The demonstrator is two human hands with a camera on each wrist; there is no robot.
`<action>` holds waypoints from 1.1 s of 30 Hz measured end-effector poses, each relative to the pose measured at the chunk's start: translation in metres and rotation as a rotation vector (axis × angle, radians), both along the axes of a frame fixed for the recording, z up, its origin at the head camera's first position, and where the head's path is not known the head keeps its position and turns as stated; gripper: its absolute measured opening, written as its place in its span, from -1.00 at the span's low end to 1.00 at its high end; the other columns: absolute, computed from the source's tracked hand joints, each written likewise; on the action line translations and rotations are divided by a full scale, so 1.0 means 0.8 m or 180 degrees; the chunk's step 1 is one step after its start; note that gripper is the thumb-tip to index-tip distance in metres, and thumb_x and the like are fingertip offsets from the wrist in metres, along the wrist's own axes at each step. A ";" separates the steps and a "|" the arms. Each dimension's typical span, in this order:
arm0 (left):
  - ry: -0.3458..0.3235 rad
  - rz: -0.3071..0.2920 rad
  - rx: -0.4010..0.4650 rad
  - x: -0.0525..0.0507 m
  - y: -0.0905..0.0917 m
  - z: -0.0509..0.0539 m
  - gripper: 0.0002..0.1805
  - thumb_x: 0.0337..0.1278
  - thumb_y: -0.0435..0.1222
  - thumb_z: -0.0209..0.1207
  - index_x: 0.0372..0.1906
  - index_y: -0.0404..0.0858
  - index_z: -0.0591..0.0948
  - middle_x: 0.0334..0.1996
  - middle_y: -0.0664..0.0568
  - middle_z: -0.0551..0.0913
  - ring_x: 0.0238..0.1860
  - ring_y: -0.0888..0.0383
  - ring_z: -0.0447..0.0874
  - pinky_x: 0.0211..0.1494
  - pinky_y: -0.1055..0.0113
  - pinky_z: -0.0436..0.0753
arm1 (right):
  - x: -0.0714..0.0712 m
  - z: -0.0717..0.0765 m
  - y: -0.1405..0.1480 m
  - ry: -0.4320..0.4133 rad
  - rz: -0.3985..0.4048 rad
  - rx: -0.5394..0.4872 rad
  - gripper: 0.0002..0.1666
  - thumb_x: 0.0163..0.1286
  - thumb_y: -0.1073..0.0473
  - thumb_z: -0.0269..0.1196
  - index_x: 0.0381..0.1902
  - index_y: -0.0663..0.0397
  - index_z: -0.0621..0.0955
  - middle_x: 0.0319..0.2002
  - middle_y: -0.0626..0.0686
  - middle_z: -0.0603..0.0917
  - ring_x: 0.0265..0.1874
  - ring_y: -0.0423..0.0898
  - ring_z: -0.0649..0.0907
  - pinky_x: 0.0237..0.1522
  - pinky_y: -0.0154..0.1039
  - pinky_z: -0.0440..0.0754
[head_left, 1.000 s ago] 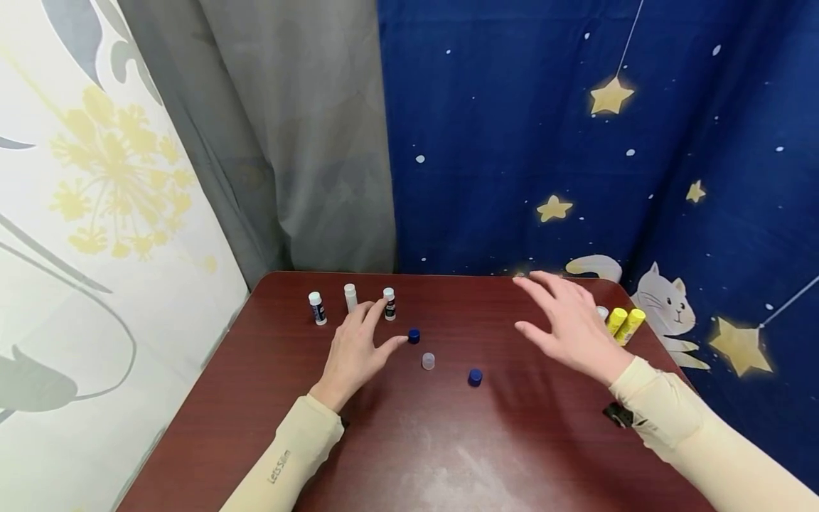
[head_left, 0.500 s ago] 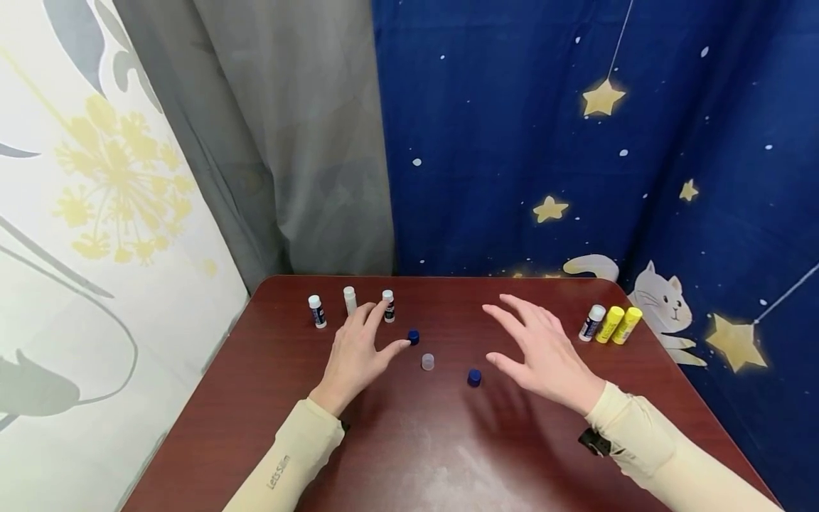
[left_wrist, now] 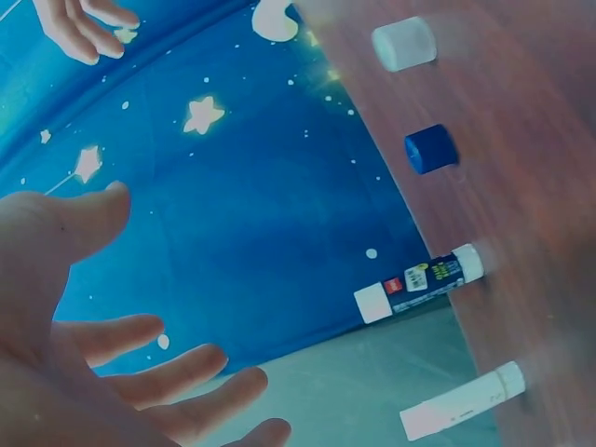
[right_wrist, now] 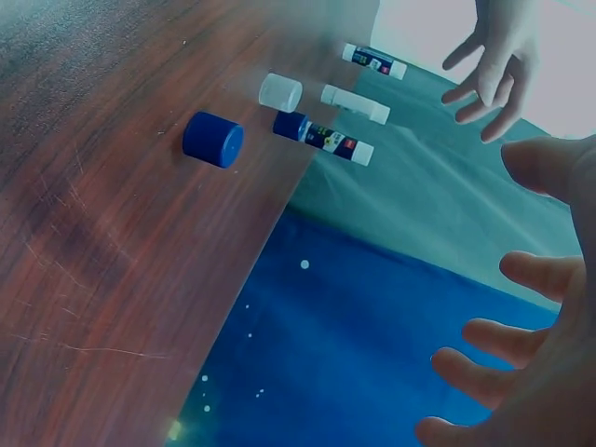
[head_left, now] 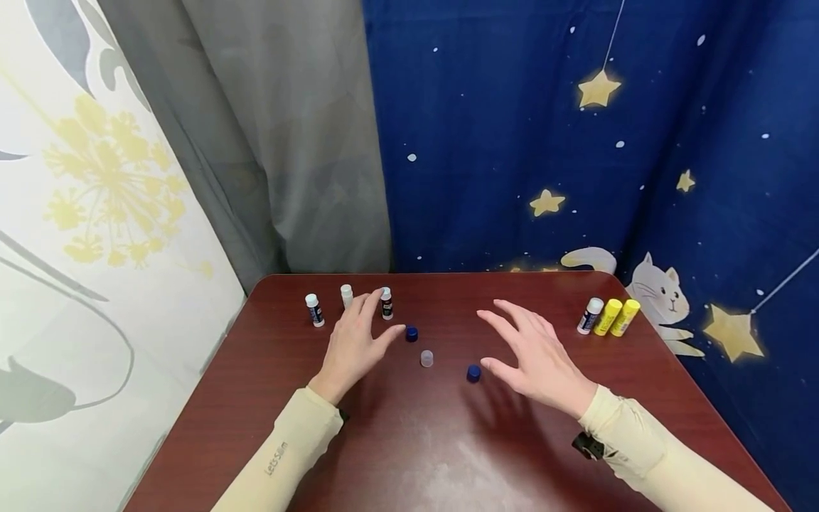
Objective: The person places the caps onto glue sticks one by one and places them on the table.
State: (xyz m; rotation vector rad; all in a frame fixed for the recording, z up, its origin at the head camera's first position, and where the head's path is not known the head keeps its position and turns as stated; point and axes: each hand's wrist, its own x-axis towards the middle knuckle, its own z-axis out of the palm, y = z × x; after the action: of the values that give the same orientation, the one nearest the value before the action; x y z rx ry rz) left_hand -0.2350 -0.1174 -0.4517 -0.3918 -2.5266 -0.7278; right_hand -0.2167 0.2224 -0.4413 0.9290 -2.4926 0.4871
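Note:
My left hand [head_left: 354, 350] hovers over the table's left half, fingers spread and holding nothing. Just beyond it stand three glue sticks: one with a dark label [head_left: 314, 311], a white one [head_left: 347, 296] partly behind my fingers, and another dark-labelled one [head_left: 387, 304] by my index fingertip. My right hand [head_left: 540, 359] is also in the air with nothing in it, thumb and fingers apart. Between the hands lie three caps: a blue cap [head_left: 411, 333] near my left thumb, a translucent cap [head_left: 426, 358], and another blue cap [head_left: 473, 373] near my right thumb.
At the table's right rear, a dark-labelled glue stick [head_left: 590, 316] and two yellow glue sticks, a left one [head_left: 608, 317] and a right one [head_left: 625, 318], stand in a row. Curtains [head_left: 486, 163] hang behind the brown table [head_left: 409, 441], and a patterned white wall [head_left: 128, 299] flanks its left.
My right hand has moved left and toward me, off the right-hand row, so the dark-labelled glue stick there now shows. My left hand has stayed about where it was.

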 end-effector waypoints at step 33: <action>-0.1035 0.0071 0.0827 -0.151 -0.014 -0.055 -0.19 0.24 -0.02 0.34 0.48 -0.22 0.30 0.11 -0.20 0.53 0.06 -0.10 0.51 0.18 -0.07 0.48 | 0.023 -0.025 0.036 -0.0148 -0.0282 -0.0078 -0.12 0.24 -0.21 0.41 0.48 -0.22 0.39 0.45 0.10 0.31 0.37 0.11 0.36 0.23 0.32 0.27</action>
State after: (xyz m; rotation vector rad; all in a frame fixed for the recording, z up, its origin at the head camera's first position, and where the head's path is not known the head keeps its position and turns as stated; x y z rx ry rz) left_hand -0.3557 -0.1290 -0.4953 -0.1651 -2.6763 -1.1767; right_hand -0.1985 0.2510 -0.4609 0.8027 -2.5509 0.5145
